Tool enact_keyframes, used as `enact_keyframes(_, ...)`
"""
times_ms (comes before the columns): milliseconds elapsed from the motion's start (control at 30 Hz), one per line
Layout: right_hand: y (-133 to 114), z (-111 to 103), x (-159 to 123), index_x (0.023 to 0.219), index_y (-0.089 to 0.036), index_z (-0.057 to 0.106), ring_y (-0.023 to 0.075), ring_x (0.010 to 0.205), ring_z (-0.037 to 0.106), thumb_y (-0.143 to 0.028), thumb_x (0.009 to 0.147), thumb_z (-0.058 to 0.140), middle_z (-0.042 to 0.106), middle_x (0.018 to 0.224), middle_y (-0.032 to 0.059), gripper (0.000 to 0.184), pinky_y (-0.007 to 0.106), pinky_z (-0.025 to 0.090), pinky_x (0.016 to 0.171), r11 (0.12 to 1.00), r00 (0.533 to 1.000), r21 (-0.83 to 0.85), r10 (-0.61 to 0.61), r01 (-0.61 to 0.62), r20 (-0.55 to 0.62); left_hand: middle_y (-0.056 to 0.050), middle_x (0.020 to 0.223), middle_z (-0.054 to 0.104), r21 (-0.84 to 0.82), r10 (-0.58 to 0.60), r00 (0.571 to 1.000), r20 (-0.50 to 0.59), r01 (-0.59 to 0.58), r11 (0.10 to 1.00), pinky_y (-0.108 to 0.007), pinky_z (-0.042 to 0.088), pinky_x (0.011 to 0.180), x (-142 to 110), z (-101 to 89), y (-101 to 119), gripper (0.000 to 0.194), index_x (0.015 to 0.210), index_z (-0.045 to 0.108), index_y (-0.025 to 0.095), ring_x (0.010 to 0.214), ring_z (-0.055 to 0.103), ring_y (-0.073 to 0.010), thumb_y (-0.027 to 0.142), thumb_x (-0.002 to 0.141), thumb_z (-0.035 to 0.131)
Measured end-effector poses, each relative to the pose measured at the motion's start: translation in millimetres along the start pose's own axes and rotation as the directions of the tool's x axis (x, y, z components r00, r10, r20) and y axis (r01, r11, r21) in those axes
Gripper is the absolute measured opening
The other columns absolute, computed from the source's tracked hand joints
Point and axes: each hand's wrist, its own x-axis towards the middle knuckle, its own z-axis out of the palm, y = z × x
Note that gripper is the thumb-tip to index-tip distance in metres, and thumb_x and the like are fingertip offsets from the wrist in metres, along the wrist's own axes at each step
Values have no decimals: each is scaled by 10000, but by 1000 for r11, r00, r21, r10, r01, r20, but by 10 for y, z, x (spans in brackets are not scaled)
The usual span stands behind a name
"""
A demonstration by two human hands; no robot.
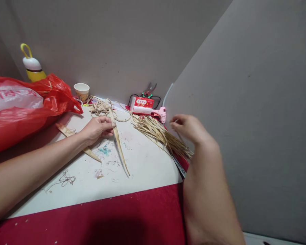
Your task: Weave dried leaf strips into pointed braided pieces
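Note:
My left hand (pixel 100 129) pinches a long, pale, dried-leaf strip (pixel 119 146) between thumb and fingers, over the white board. The strip tapers to a point that slants toward me. Raised at the right beside the wall, my right hand (pixel 187 126) has its fingers curled together in a pinch. Whatever is between them, if anything, is too small to make out. Just left of that hand lies a bundle of dry straw strips (pixel 160 132). A second pale strip (pixel 91 154) lies partly under my left forearm. Behind my left hand is a heap of braided cord (pixel 100 107).
On the left are a red plastic bag (pixel 58 98), a yellow bottle (pixel 35 73) and a paper cup (pixel 81 91). A red-and-white box (pixel 142 103) and pink glue gun (pixel 161 114) sit near the back wall. Loose thread (pixel 66 178) lies on the white board (pixel 148 170).

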Motion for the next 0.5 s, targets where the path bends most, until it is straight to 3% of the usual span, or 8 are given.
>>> enact_keyframes(67, 29, 163, 66, 761, -187, 712, 179, 611, 608, -219, 698, 661, 694, 679, 59, 87, 288, 434, 601, 998, 994, -67, 13, -6, 105, -35, 600, 654, 9, -10, 1000, 13, 10, 1000, -184, 548, 528, -11, 10, -4, 166, 709, 542, 128, 515, 627, -92, 82, 776, 688)
enact_keyframes(133, -100, 266, 61, 843, -181, 726, 197, 704, 633, -254, 722, 651, 723, 801, 83, 160, 302, 452, 666, 1000, 997, -17, -22, 23, 76, -53, 612, 667, 15, -25, 999, 31, 25, 1000, -177, 543, 527, -21, 16, -9, 172, 698, 541, 126, 533, 645, -102, 94, 785, 685)
enact_keyframes(200, -353, 350, 3, 868, -172, 719, 197, 753, 639, -293, 754, 633, 725, 862, 92, 187, 315, 468, 712, 980, 995, 171, -101, 101, -6, -70, 630, 680, 18, -47, 997, 55, 46, 999, -176, 543, 539, -28, 19, -13, 154, 700, 556, 120, 551, 659, -108, 99, 799, 672)
enact_keyframes(267, -646, 454, -79, 854, -174, 706, 183, 748, 643, -329, 766, 633, 718, 857, 75, 193, 311, 488, 717, 883, 982, 441, -190, 160, 24, -81, 646, 690, 23, -66, 995, 81, 64, 998, -178, 543, 553, -36, 21, -14, 127, 712, 580, 113, 554, 661, -106, 101, 812, 657)
enact_keyframes(367, -980, 657, -188, 821, -177, 688, 161, 675, 640, -364, 744, 664, 693, 777, 41, 204, 286, 502, 645, 734, 935, 675, -286, 74, 208, -80, 641, 691, 49, -80, 991, 110, 75, 996, -175, 529, 548, -54, 35, -16, 101, 720, 610, 106, 528, 642, -92, 102, 812, 653)
enact_keyframes(500, -1109, 880, -251, 734, -174, 659, 118, 570, 582, -338, 712, 675, 644, 660, 6, 166, 240, 471, 560, 697, 895, 714, -275, -67, 353, -68, 603, 677, 100, -64, 988, 140, 51, 994, -170, 499, 526, -95, 74, -28, 116, 692, 614, 107, 499, 618, -81, 85, 802, 645)
